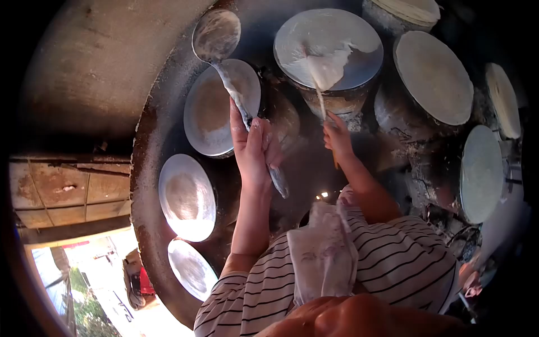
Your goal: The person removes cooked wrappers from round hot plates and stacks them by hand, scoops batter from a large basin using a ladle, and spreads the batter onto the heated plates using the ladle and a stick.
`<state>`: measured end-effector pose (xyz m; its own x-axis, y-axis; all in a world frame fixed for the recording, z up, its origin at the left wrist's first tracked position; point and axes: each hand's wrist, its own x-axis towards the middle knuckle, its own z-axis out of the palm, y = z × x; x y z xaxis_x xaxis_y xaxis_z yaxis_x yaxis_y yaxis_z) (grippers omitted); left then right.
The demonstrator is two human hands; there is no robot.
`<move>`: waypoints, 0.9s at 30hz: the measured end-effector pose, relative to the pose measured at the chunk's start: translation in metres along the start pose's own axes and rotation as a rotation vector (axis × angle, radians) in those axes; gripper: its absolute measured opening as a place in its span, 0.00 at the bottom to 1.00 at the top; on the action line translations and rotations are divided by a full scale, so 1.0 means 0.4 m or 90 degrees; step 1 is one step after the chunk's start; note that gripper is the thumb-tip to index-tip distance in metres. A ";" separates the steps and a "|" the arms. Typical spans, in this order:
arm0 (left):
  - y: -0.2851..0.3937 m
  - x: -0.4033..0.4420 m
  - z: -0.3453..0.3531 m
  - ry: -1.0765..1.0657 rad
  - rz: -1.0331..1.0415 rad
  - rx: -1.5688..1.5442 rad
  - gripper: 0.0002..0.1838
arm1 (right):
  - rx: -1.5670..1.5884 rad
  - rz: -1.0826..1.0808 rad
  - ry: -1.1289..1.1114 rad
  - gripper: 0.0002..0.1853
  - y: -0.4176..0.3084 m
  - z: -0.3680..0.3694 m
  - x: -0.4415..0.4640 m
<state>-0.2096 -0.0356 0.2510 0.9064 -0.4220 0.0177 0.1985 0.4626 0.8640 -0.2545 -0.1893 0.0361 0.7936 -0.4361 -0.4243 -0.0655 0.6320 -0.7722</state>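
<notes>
Silvery metal gleams at the left, where two round plates, the upper one (187, 197) and the lower one (192, 271), sit inside a curved brown rim (147, 121). To their right, a ladle (218, 35) is held with its bowl up and away from the body, near a third plate (215, 112); its handle crosses over that plate, and whether the bowl holds any batter is hard to tell. The left hand (257, 147) has its fingers clamped around the ladle's handle. Toward the middle, a pale cloth (323, 258) hangs over a striped shirt (396, 253). Beyond it stands the large plate (306, 28), the one being worked, partly coated in white batter (342, 27), with a ragged edge and dark bare metal toward its near right. On it lies a whitened spreader (328, 68), its thin handle pinched in the fingers of the right hand (337, 137). Spreading looks to be the step in hand; the next move seems to call for a light, level sweep into the bare patch. Farther right are a broad pale disc (433, 78), a smaller greenish one (483, 174) and, at the edge, a pale stack (503, 101).
</notes>
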 end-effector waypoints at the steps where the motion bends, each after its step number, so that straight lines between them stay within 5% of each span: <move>1: 0.006 0.003 -0.007 -0.027 -0.001 -0.006 0.29 | 0.000 -0.015 0.039 0.22 -0.009 -0.012 -0.017; 9: -0.026 0.046 -0.008 -0.020 -0.037 0.037 0.30 | 0.013 -0.166 0.186 0.19 -0.142 -0.062 0.130; 12: -0.052 0.069 0.010 -0.047 -0.025 0.083 0.31 | -0.323 -0.517 0.321 0.17 -0.085 -0.065 0.185; 13: -0.061 0.088 0.018 -0.060 -0.018 0.091 0.31 | -0.545 -0.484 0.268 0.17 -0.068 -0.100 0.120; 14: -0.073 0.103 0.022 -0.085 -0.023 0.087 0.31 | -0.640 -0.242 0.038 0.18 -0.078 -0.148 0.037; 17: -0.095 0.135 0.058 -0.074 -0.069 0.141 0.31 | -0.352 -0.056 0.159 0.18 -0.122 -0.288 -0.075; 22: -0.192 0.192 0.164 -0.118 -0.116 0.156 0.31 | -0.314 -0.088 0.145 0.19 -0.313 -0.305 0.090; 23: -0.207 0.194 0.197 -0.097 -0.143 0.162 0.31 | -0.409 -0.173 0.169 0.18 -0.340 -0.284 0.119; 25: -0.219 0.208 0.244 -0.116 -0.205 0.174 0.30 | -0.681 -0.726 0.211 0.17 -0.296 -0.293 0.194; 27: -0.206 0.230 0.237 -0.158 -0.270 0.108 0.31 | -0.751 -0.578 0.317 0.16 -0.293 -0.345 0.146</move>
<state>-0.1780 -0.1866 0.2292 0.6389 -0.7272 -0.2510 0.4479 0.0864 0.8899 -0.2838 -0.3773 0.0367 0.5732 -0.6879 0.4453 -0.3020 -0.6825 -0.6656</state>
